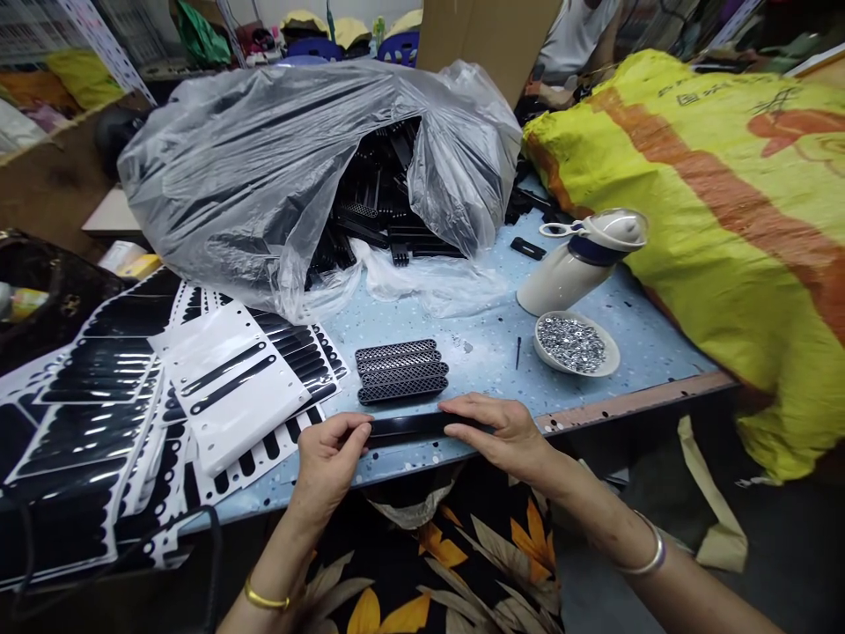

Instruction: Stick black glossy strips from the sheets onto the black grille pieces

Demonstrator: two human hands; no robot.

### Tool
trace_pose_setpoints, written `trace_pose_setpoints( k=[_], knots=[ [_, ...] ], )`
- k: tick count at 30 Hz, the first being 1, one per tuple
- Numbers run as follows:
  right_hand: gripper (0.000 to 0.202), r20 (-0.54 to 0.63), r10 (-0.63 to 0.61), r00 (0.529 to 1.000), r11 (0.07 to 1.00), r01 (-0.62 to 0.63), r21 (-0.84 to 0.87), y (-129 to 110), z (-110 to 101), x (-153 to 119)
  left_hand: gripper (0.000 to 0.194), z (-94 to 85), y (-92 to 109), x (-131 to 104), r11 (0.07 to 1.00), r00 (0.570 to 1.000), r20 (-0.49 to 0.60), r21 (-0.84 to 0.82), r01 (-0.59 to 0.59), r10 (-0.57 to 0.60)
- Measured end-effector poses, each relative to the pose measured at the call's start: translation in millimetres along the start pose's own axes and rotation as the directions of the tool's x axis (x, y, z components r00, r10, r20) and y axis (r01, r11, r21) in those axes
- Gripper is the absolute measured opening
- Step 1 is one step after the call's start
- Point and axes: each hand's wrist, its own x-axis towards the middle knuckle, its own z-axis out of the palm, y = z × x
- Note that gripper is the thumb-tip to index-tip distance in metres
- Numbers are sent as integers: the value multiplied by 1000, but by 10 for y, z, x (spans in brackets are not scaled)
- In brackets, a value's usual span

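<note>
- I am holding a long, narrow black strip [406,426] level between my two hands, at the near edge of the speckled blue table [479,379].
- Its smooth, glossy face is catching a pale sheen, and its long sides are running nearly straight; my fingers are covering both ends, so I cannot tell their shape.
- My left hand [331,453] is pinching the left end, thumb and forefinger closed on it.
- My right hand [505,433] is gripping the right end, thumb on the near side and fingertips on the far side.
- Just beyond the strip, black mesh pieces [401,372] are lying side by side, their lattice looking rougher than its plain surface.
- To the left, white sheets with black strips [244,379] are lying in an overlapping spread.
- To the right, a white bowl [613,363] is holding small silvery parts [571,343], near a tilted white bottle [554,280].
</note>
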Motion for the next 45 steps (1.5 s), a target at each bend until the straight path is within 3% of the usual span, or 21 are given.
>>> trace_pose_setpoints(
  k=[7,13,16,21,26,31,34,36,39,41,43,45],
  knots=[
    [22,-133,120,984,990,-129,-57,-15,27,-100,20,-2,-13,-2,1000,1000,10,22,-15,15],
    [29,-202,216,955,975,-220,0,-39,23,-184,23,-6,-30,-6,999,1000,23,30,-11,10],
    [33,-293,182,939,977,-207,-54,-85,66,-184,23,-4,-42,-5,999,1000,31,41,-6,5],
    [53,-382,43,923,940,-166,-297,-138,212,-116,26,12,-75,-1,998,999,21,63,-30,29],
    [62,-398,85,914,870,-263,-417,-130,322,-40,25,25,-91,-6,996,999,16,76,-53,51],
    [47,-415,210,885,930,-312,-196,-113,258,-88,23,14,-167,7,996,996,48,56,-73,70],
    [33,-360,263,895,947,-310,-78,-92,106,-150,22,-21,-151,-30,969,980,16,150,-199,198],
    [20,-358,266,895,941,-321,-103,-45,-51,-176,19,-48,-56,-84,878,914,-25,289,-381,405],
    [16,-420,217,881,883,-361,-300,115,-336,-184,17,-28,167,-156,626,695,-4,438,-645,719],
    [17,-435,168,885,824,-368,-432,267,-504,-173,18,59,292,-164,495,580,71,447,-746,811],
    [18,-437,141,888,789,-368,-493,413,-616,-156,17,190,348,-130,431,536,161,427,-795,829],
    [20,-440,133,888,780,-368,-506,514,-659,-135,16,323,335,-68,409,532,255,408,-816,808]
  ],
)
